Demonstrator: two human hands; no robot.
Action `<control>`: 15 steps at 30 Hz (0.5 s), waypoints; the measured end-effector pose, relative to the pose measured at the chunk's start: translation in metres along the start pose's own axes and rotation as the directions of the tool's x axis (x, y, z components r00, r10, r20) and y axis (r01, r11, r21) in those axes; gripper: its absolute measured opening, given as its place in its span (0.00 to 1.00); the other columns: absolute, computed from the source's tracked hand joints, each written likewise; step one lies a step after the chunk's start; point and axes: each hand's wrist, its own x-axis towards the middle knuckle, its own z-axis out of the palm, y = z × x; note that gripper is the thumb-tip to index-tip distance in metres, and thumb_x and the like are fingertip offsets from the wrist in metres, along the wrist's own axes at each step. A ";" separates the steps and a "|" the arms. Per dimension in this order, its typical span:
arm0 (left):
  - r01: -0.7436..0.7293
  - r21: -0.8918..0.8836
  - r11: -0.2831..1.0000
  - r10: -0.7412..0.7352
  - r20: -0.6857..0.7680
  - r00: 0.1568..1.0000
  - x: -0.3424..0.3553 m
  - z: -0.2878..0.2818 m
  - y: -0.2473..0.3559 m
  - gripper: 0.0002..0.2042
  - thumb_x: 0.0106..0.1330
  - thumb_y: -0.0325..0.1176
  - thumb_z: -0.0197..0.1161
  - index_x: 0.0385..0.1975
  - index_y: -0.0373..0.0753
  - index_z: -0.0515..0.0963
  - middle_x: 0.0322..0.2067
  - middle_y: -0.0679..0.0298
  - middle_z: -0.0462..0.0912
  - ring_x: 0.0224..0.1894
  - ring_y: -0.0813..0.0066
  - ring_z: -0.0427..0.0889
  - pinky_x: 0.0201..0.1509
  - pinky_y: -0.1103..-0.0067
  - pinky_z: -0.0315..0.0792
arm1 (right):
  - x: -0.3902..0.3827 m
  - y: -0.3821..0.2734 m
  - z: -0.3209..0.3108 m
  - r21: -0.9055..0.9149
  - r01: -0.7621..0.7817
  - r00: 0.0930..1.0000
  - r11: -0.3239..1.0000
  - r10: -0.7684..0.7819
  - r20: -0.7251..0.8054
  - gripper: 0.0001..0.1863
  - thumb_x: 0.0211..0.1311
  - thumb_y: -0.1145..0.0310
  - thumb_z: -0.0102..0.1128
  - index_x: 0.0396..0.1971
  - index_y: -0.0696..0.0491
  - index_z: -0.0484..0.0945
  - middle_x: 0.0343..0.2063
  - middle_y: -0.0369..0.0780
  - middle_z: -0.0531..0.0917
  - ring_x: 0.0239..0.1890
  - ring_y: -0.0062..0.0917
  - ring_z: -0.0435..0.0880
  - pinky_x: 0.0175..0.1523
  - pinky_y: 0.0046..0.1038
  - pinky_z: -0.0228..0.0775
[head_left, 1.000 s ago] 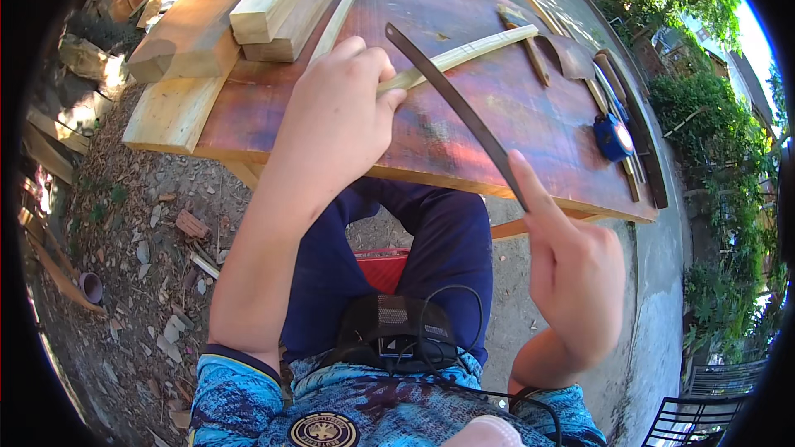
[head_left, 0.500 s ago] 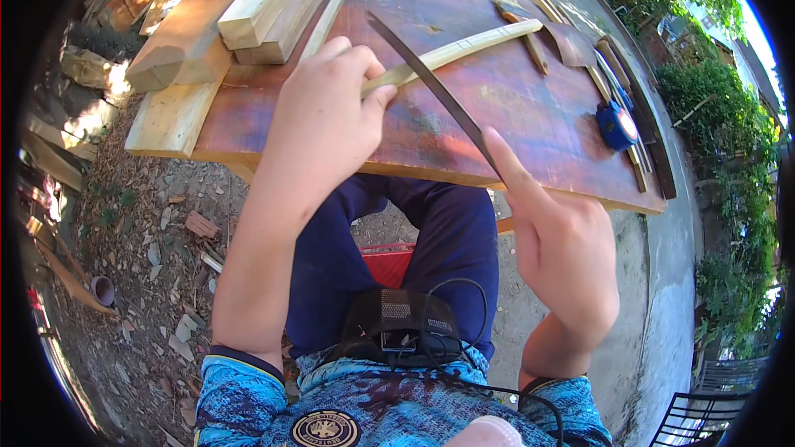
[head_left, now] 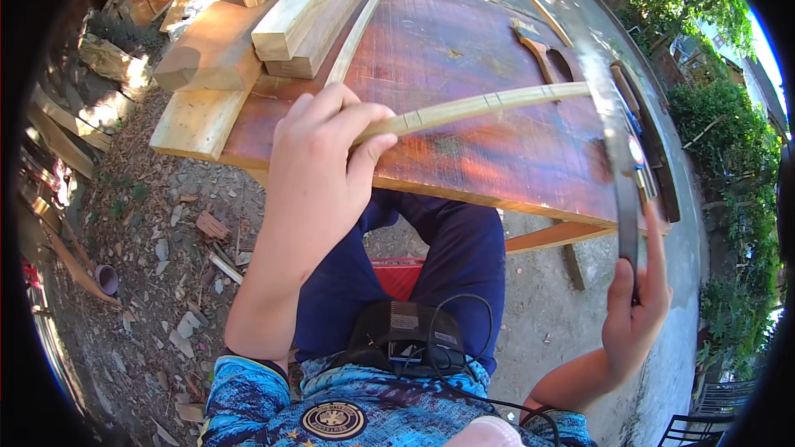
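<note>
over the near side of the table [head_left: 489,153], your left hand [head_left: 331,141] pinches one end of the pale wooden strip [head_left: 464,106], which reaches rightward. your right hand [head_left: 638,314] grips the blade [head_left: 628,219], forefinger extended. the blade has swung from the strip's middle to its right tip, leaving the dark marks uncovered and uncut upon; blur hides any contact.

Place: outdoor woodworking yard
Table [head_left: 489,145]: wood blocks [head_left: 203,54], brush [head_left: 538,48]
Ground [head_left: 137,356]: dirt, scattered scraps [head_left: 213,225]
Right side: green bushes [head_left: 708,128]
</note>
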 end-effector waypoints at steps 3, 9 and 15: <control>0.039 -0.039 0.999 -0.035 0.082 0.996 -0.011 -0.012 0.001 0.10 0.61 0.27 0.72 0.42 0.35 0.87 0.32 0.59 0.80 0.39 0.58 0.80 0.46 0.66 0.72 | 0.001 -0.003 0.024 0.096 0.028 0.994 0.995 -0.038 0.105 0.10 0.71 0.78 0.60 0.50 0.59 0.80 0.14 0.35 0.69 0.16 0.18 0.66 0.25 0.24 0.56; -0.055 -0.005 0.998 0.055 0.164 0.985 -0.001 -0.017 0.005 0.11 0.60 0.26 0.74 0.42 0.33 0.88 0.32 0.60 0.81 0.38 0.61 0.81 0.44 0.70 0.73 | 0.000 -0.041 0.059 0.210 0.138 0.983 0.968 -0.159 0.087 0.09 0.66 0.82 0.61 0.45 0.61 0.78 0.28 0.45 0.79 0.24 0.33 0.79 0.31 0.31 0.71; 0.053 -0.175 0.983 -0.006 0.259 0.966 0.001 -0.005 0.011 0.11 0.65 0.28 0.73 0.44 0.33 0.87 0.34 0.62 0.84 0.38 0.72 0.83 0.44 0.76 0.75 | 0.006 -0.079 0.074 0.148 0.236 0.960 0.960 -0.254 0.121 0.13 0.64 0.82 0.61 0.48 0.60 0.78 0.34 0.46 0.81 0.29 0.44 0.83 0.33 0.38 0.76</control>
